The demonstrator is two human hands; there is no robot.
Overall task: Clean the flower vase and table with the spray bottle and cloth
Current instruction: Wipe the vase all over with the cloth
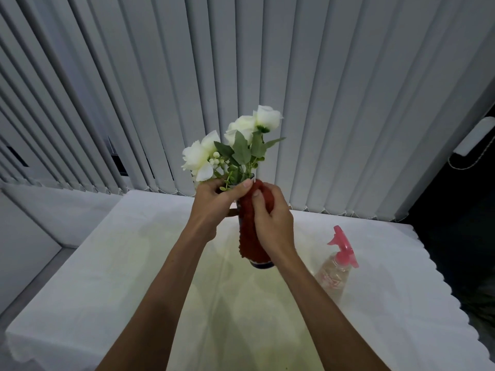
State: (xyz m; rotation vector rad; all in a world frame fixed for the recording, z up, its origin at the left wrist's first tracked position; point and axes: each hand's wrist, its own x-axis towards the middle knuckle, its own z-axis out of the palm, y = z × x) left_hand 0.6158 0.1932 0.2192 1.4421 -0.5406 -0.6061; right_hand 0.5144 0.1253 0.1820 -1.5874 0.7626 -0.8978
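Grey vertical blinds (267, 76) fill the background, and in front of them sits a table (107, 277) under a white scallop-edged cloth cover. Centre stage, the vase (263, 264) is up in both hands, its dark base showing just below a red cloth (247, 231) that drapes down most of its side. White flowers (235, 140) with green leaves rise out of the top, tilting slightly right. Left hand (214, 207) is wrapped around the vase's upper part near the rim, fingers closed, thumb stretched across toward the cloth. Right hand (270, 220) is clamped on the cloth, pressing it against the vase's body, thumb tip up near the top of the fabric, almost meeting the left thumb. Whether the vase's base touches the table or hangs just above it, hard to call from this angle. Over to the right, the spray bottle (336, 266) stands on the table, clear body, pink trigger head, well apart from the hands, untouched.
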